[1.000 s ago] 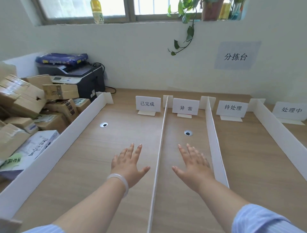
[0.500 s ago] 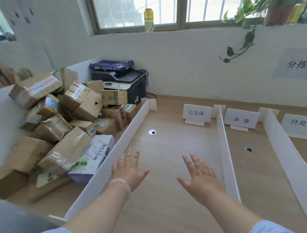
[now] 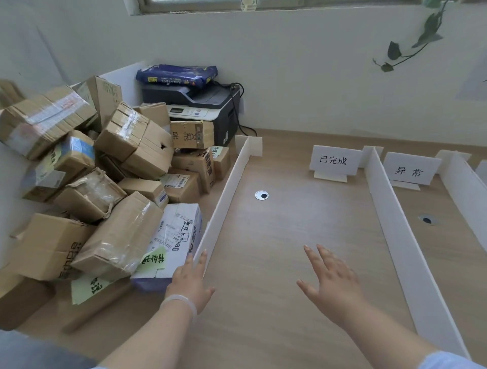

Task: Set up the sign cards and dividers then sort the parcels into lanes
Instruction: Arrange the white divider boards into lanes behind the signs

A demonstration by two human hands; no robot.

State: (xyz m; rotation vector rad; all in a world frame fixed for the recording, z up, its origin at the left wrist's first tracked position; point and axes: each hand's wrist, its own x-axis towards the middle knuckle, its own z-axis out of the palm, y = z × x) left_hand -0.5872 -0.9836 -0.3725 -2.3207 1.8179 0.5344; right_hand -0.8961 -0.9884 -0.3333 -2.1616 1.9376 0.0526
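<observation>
Head view: my left fingers are straight and spread, holding nothing, tips at the near end of the leftmost divider, just beside the white parcel; whether they touch I cannot tell. My right fingers, likewise spread and empty, hover over the worktop in the first lane. Sorting begins here, I judge: lift that parcel by both sides without knocking the divider. Three dividers and two whole sign cards show; the parcel heap holds over a dozen.

Soft daylight from the window above; wide-angle bending at edges.
</observation>
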